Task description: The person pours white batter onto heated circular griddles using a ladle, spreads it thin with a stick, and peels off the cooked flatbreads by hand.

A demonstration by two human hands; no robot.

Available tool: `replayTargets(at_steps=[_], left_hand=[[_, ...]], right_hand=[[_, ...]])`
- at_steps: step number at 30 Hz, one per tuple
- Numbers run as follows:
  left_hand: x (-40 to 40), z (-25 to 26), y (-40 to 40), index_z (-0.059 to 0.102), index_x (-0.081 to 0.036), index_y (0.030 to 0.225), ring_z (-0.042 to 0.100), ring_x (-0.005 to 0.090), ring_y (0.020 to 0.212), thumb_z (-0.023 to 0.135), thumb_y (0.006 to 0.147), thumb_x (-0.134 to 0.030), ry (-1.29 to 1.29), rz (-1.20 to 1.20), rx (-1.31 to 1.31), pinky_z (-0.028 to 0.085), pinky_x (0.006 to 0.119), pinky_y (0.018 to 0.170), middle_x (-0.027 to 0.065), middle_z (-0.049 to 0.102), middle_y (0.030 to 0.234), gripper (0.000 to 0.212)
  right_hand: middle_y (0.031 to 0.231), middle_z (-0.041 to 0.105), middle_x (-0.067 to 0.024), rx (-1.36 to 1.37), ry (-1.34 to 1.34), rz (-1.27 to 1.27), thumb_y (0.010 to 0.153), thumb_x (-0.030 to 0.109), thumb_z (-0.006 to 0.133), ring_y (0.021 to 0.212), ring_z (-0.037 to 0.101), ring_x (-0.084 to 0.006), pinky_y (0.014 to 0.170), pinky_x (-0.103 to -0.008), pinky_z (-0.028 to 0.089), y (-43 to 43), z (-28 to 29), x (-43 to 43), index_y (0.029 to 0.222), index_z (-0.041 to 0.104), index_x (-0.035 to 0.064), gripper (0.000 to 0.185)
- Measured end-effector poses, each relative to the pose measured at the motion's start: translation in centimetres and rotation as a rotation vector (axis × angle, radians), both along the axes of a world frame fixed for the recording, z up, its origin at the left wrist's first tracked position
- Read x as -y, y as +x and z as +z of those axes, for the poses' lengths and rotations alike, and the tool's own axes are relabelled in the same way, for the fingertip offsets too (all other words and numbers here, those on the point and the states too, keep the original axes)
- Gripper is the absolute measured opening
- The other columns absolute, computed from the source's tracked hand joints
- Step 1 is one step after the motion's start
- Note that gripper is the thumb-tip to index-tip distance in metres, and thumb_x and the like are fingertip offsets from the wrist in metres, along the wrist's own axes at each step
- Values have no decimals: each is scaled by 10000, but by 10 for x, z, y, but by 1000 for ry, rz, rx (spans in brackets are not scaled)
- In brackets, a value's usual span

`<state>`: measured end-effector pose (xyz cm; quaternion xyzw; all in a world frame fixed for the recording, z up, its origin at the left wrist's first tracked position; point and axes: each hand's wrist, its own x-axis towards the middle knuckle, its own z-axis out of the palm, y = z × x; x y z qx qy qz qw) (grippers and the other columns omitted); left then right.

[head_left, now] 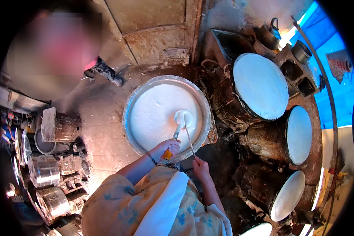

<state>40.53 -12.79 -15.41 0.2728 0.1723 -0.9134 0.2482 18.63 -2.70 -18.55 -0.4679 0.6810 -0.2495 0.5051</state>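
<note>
A wide metal basin stands on the floor before me, filled with a smooth white batter-like mixture. My left hand is wrapped around the handle of a ladle, with an orange-yellow end showing below the fist. The ladle's round bowl lies at the surface of the mixture, right of the middle, and looks coated or full with white. Pinched in my right hand, just outside the basin's near rim, is a thin stick. Its far tip reaches the ladle's bowl; whether they touch, I cannot tell.
To the right stand several sooty stoves with round white tops. A kettle and a metal pot sit behind them on blocks. Metal pots line the left side. A blurred person, with one foot visible, is at upper left.
</note>
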Motion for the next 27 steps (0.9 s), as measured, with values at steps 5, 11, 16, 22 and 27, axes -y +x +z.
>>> replayTargets(at_steps=[5,11,16,22,27], left_hand=[[-12,70,9,471,-65,1007,382,26,443,485,865,-51,-341,-52,346,353,171,376,-49,386,594,143],[-27,69,67,439,-56,1088,427,96,428,509,785,-29,-532,-328,1095,394,240,355,5,443,627,312],[-58,0,60,513,-13,991,569,215,512,519,788,-42,-445,-407,1560,453,325,393,104,567,694,206],[-67,-108,39,553,-66,771,525,178,494,556,829,-41,-1404,87,704,383,225,435,40,537,628,64],[-24,31,80,477,-41,946,463,130,438,518,860,-52,-465,122,285,358,224,378,-6,429,582,96]], right_hand=[[867,632,-15,181,-45,-2,897,87,533,800,565,-87,730,-240,470,-20,60,2,1208,578,22,321],[1106,645,-157,97,-65,80,873,61,561,1023,587,-130,874,-261,450,-44,74,-38,1216,545,-28,355],[1098,649,-149,146,-90,-25,877,47,549,1033,593,-155,896,-274,440,-56,50,-81,1194,555,-48,330],[592,394,90,316,154,-187,922,109,514,475,321,5,411,-168,238,-17,29,-60,1157,591,39,256],[573,409,71,300,171,-318,941,145,495,423,338,-16,369,-181,270,-2,71,-10,1236,545,66,310]])
